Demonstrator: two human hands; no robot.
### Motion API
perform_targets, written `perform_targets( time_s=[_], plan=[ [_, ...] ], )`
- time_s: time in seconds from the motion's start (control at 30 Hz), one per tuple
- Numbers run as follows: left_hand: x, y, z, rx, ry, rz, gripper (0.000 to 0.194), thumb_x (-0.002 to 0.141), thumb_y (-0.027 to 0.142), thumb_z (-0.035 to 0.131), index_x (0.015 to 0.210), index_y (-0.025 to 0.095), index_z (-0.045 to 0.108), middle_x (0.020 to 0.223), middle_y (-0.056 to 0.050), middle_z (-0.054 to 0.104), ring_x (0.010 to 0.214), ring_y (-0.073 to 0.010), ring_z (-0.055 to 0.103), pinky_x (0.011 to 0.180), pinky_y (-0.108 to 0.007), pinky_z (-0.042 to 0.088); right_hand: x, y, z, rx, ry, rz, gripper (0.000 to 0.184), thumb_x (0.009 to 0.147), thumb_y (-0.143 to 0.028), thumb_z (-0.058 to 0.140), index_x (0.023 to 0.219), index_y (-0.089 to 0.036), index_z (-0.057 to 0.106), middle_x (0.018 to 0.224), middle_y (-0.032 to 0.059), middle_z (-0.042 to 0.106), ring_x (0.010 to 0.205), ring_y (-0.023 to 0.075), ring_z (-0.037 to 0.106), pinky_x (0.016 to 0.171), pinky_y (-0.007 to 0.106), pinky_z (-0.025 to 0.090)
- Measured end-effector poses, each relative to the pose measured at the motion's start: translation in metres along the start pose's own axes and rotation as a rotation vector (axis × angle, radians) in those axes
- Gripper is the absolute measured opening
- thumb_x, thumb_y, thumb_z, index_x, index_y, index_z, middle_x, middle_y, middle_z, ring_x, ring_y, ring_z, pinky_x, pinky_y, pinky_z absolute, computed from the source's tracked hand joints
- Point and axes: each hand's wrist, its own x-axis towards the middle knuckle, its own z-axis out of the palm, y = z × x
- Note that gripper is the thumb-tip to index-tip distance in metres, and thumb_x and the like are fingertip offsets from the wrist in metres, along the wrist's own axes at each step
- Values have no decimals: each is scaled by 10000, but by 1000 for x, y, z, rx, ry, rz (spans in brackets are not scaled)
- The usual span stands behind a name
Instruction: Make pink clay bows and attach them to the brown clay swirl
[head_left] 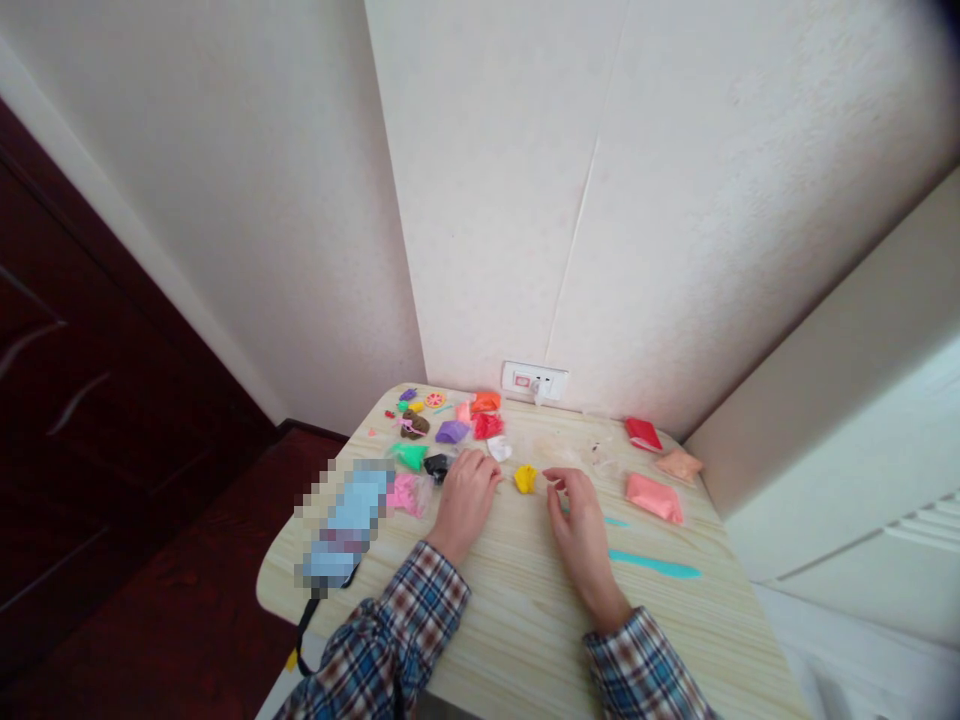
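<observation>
A small lump of yellow clay (525, 479) lies on the table between my two hands. To its left, my left hand (466, 503) rests low over the tabletop with its fingers curled together; anything in them is too small to make out. My right hand (579, 520) is on the other side, its thumb and forefinger slightly apart beside the yellow lump, with nothing visible between them. Just beyond my left fingers are a white piece (499, 448) and a black packet (436, 467). A turquoise plastic knife (656, 565) lies right of my right wrist.
Packets of red (643, 434), peach (679, 464) and coral clay (654, 497) lie at the right. Green (410, 457), pink (406, 494) and purple clay (452, 432) sit at the left, near a blurred-out phone-shaped item (349, 525). A wall with a socket (535, 382) stands behind.
</observation>
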Motion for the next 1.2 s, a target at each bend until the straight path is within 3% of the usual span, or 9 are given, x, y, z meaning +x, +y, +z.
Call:
perform_targets(
  time_s=[0.23, 0.4, 0.57, 0.67, 0.87, 1.07, 1.2],
  plan=[
    [12, 1, 4, 190, 3, 63, 252, 858, 46, 431, 986, 174, 607, 1043, -90, 569, 1037, -260, 470, 881, -414, 382, 4, -3, 7, -91, -21, -49, 210, 864, -171, 429, 1018, -201, 568, 1021, 100, 581, 992, 249, 509, 871, 431, 428],
    [8, 2, 4, 234, 21, 51, 205, 881, 153, 488, 1062, 191, 575, 1116, -77, 569, 1114, -252, 454, 940, -418, 352, 3, -1, 4, -109, -13, -54, 213, 882, -193, 412, 1043, -197, 551, 1025, 100, 575, 998, 243, 502, 881, 429, 424],
    [15, -4, 10, 294, 36, 13, 434, 868, 241, 543, 1282, 166, 435, 1317, -135, 493, 1243, -306, 371, 974, -491, 296, 4, 2, -3, -133, 34, -32, 215, 874, -206, 411, 1042, -202, 546, 1022, 97, 564, 1008, 255, 493, 904, 457, 402],
    [23, -8, 14, 310, 33, -18, 453, 874, 246, 529, 1294, 124, 412, 1301, -167, 512, 1219, -327, 391, 950, -516, 296, 5, 6, -6, -179, 62, -5, 224, 864, -202, 412, 1045, -193, 544, 1014, 102, 558, 998, 263, 489, 890, 475, 403],
    [28, -11, 17, 297, 6, -34, 326, 879, 235, 509, 1191, 139, 515, 1224, -166, 560, 1164, -332, 442, 950, -524, 292, 5, 13, -8, -259, 68, 42, 281, 855, -204, 415, 1107, -202, 539, 1079, 112, 560, 1039, 282, 484, 885, 502, 390],
    [35, -7, 23, 281, -21, 63, 525, 861, 242, 525, 1356, 161, 371, 1391, -162, 457, 1282, -324, 356, 998, -515, 259, 6, 11, -4, -243, 27, 53, 292, 847, -190, 440, 1113, -212, 557, 1089, 105, 586, 1036, 271, 502, 878, 461, 405],
    [44, -7, 24, 272, -41, 99, 480, 851, 126, 474, 1325, 142, 404, 1308, -163, 527, 1214, -291, 420, 988, -490, 275, 7, 11, -4, -210, 26, 45, 269, 845, -174, 432, 1074, -211, 569, 1062, 100, 587, 1017, 257, 509, 884, 447, 417]
  ],
)
